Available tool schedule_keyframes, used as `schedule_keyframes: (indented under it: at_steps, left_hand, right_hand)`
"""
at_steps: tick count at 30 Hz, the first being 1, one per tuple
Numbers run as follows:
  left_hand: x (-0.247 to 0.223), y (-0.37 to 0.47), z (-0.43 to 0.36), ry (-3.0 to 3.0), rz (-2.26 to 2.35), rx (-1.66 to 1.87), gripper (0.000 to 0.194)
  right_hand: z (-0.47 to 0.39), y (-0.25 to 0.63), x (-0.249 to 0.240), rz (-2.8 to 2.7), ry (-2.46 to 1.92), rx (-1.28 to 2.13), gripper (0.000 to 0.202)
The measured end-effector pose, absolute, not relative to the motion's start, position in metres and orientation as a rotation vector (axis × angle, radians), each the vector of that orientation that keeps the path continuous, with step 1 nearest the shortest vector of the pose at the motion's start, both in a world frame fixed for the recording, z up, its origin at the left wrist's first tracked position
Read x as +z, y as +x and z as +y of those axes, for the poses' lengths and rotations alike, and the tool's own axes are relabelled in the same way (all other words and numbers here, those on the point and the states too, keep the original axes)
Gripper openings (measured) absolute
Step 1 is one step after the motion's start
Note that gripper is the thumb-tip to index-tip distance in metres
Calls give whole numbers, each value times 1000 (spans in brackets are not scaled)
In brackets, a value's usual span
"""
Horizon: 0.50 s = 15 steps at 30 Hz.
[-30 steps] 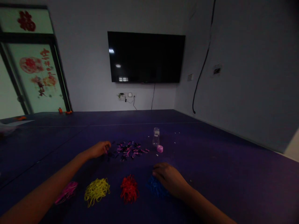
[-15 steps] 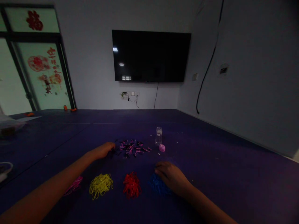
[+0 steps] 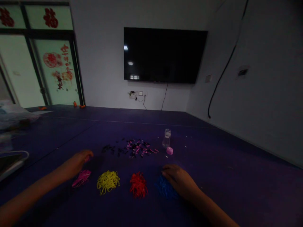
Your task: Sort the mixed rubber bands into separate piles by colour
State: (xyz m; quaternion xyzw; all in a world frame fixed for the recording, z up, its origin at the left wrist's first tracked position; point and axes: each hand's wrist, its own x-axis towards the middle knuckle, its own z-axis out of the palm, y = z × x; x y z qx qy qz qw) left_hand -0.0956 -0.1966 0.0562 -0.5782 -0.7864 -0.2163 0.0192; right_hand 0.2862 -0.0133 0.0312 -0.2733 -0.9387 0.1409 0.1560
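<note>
My left hand (image 3: 79,160) is closed, fingers pinched around a bit of pink rubber bands (image 3: 87,158), just above a small pile of pink rubber bands (image 3: 82,178) on the purple surface. Beside that pile lie a heap of yellow rubber bands (image 3: 108,182) and one of red rubber bands (image 3: 138,185). My right hand (image 3: 177,178) rests, loosely bent and open, against the blue rubber bands (image 3: 165,187), partly covering them. Farther out is a scattered mix of black and pink rubber bands (image 3: 139,148).
A clear bottle (image 3: 166,138) stands beyond the right hand, its pink cap (image 3: 169,150) beside it. Small white scraps (image 3: 186,146) dot the purple surface (image 3: 213,157). A white-edged object (image 3: 16,164) and clear plastic bags (image 3: 14,115) lie at the left. A television (image 3: 163,55) hangs on the wall.
My left hand has moved from the black and pink mix toward me and left, over the pink pile. My right hand stays at the blue pile. The view has turned slightly left.
</note>
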Motion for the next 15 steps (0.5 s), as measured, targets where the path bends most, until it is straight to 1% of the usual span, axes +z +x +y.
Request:
schedule_keyframes:
  at_steps: [5,12,15]
  left_hand:
    - [36,-96,-235,-1879,-2565,-806,24]
    - [47,-79,-240,-1756,-2637,-862,19]
    - [51,-78,-237,-1772,-2606,-932,21]
  right_hand:
    - [-10,288,29,-2687,-779,422,41]
    - [-2,289,22,-2704,-785,400,43]
    - [-1,289,20,-2717,-757,382,43]
